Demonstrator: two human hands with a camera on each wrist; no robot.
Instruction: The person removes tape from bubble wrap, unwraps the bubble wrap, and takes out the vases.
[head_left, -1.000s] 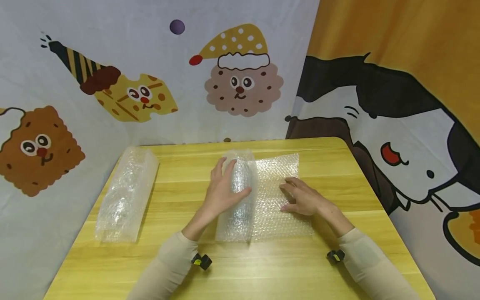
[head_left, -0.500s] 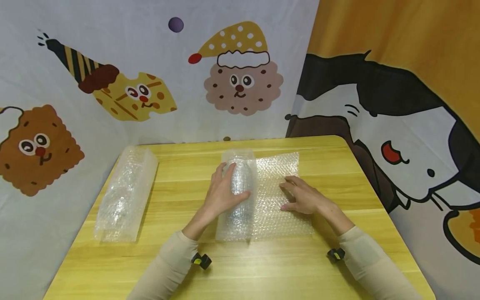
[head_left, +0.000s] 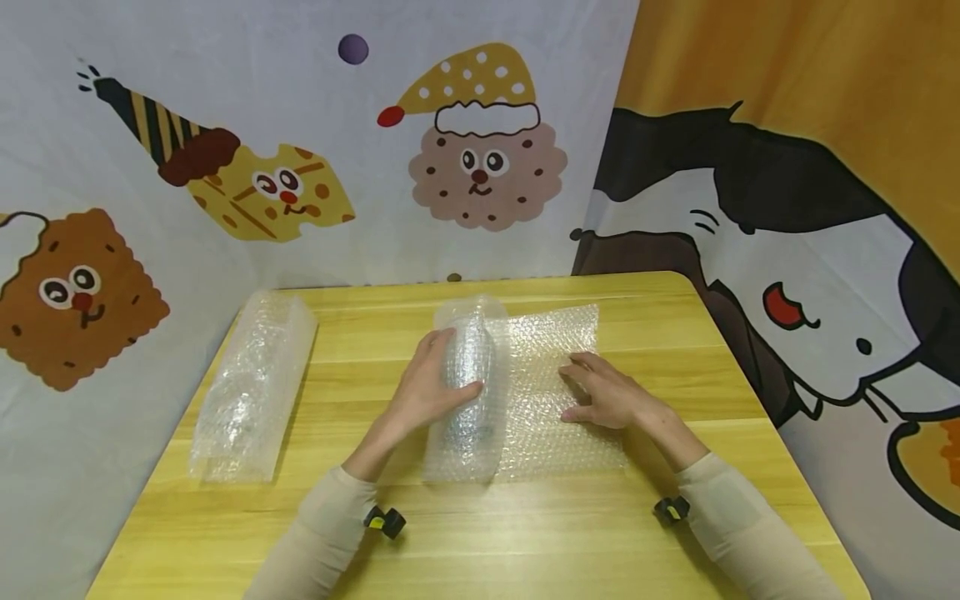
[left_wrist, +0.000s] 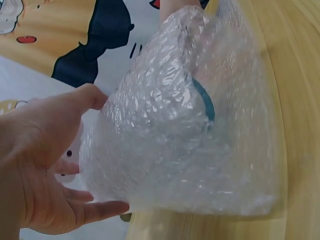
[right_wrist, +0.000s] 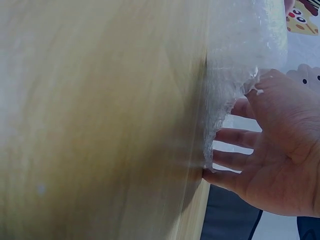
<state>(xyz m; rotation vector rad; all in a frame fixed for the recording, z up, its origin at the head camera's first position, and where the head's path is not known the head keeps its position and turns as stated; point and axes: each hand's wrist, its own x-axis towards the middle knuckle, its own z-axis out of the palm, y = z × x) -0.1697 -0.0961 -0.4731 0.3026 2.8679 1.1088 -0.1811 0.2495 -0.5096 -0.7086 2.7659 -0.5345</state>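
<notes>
A clear bubble wrap roll (head_left: 472, 400) lies near the middle of the wooden table, its loose sheet (head_left: 540, 392) spread flat to the right. A teal curved strip (left_wrist: 206, 102) shows through the wrap in the left wrist view. My left hand (head_left: 427, 392) holds the roll from its left side, thumb across the top and fingers along the far side. On the sheet's right part rests my right hand (head_left: 607, 392), fingers spread. In the right wrist view its fingertips (right_wrist: 217, 175) are right at the crinkled sheet edge.
Another folded bubble wrap bundle (head_left: 255, 392) lies at the table's left side. Behind the table (head_left: 360, 533) hangs a cloth (head_left: 300, 83) printed with cartoon figures. A small black camera is strapped to each wrist.
My left hand has moved slightly left, its fingers shifting from the roll's top to its left side. The roll has turned and shifted a little left. My right hand stays in place.
</notes>
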